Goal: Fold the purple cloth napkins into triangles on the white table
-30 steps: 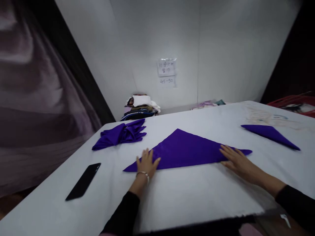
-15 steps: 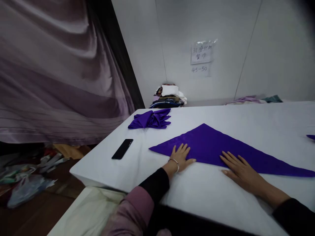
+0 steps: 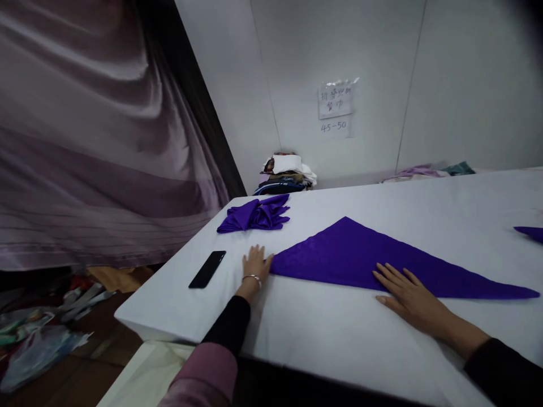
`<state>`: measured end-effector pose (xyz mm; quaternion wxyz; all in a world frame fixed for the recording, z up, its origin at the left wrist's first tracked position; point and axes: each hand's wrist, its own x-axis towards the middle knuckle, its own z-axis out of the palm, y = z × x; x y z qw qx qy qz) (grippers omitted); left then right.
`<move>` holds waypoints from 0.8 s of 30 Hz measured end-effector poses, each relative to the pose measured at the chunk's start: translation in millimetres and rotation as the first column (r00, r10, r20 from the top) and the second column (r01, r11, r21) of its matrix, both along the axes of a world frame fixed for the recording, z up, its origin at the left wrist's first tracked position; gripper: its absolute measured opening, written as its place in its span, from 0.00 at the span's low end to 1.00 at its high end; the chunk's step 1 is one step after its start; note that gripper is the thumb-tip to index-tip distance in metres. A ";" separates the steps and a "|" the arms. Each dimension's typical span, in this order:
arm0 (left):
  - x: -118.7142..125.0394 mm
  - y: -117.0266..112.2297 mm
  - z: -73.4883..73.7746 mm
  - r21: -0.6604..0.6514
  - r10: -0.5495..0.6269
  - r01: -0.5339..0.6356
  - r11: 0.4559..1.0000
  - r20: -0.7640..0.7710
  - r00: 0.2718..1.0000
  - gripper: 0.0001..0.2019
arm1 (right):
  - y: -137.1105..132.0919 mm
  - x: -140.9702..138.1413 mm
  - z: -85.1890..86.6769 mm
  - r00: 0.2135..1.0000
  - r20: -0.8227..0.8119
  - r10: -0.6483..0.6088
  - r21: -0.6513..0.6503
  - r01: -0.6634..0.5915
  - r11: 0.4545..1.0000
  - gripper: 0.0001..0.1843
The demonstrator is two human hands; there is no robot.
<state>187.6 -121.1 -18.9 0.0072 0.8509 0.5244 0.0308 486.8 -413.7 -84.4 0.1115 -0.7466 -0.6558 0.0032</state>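
A purple cloth folded into a wide triangle (image 3: 360, 254) lies flat on the white table (image 3: 322, 333). My left hand (image 3: 255, 264) rests at the triangle's left tip, fingers pointing forward and thumb touching the corner; whether it pinches the corner I cannot tell. My right hand (image 3: 405, 291) lies flat and open on the cloth's near edge, fingers spread. A silver bracelet sits on my left wrist.
A crumpled purple cloth (image 3: 254, 215) lies at the table's far left, a black phone (image 3: 207, 269) near the left edge. Another purple piece (image 3: 530, 233) shows at the right. Stacked clothes (image 3: 284, 172) sit by the wall; a grey curtain (image 3: 93, 141) hangs left.
My left hand slid leftward from on top of the cloth to its left tip. My right hand stayed flat on the near edge. The view shifted slightly.
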 end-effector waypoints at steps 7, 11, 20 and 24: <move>131.5 -63.1 -17.1 -0.059 -0.559 0.565 0.823 0.085 0.824 0.32 | -0.2 -2.4 6.8 1.000 -0.029 -0.008 -0.015 0.008 1.000 0.34; 151.9 -55.6 -22.0 -0.106 -0.548 0.555 0.825 0.091 0.832 0.35 | 0.1 -2.5 8.5 1.000 -0.028 -0.004 -0.025 0.003 1.000 0.34; 48.7 27.3 0.4 -0.066 -0.026 0.026 0.997 0.000 1.000 0.30 | -0.6 -4.1 12.9 0.997 -0.074 0.011 -0.025 -0.012 1.000 0.34; 47.7 20.9 4.8 0.000 -0.024 0.024 1.000 0.013 1.000 0.31 | 0.4 -5.1 16.6 0.996 -0.093 0.006 -0.037 -0.009 0.999 0.34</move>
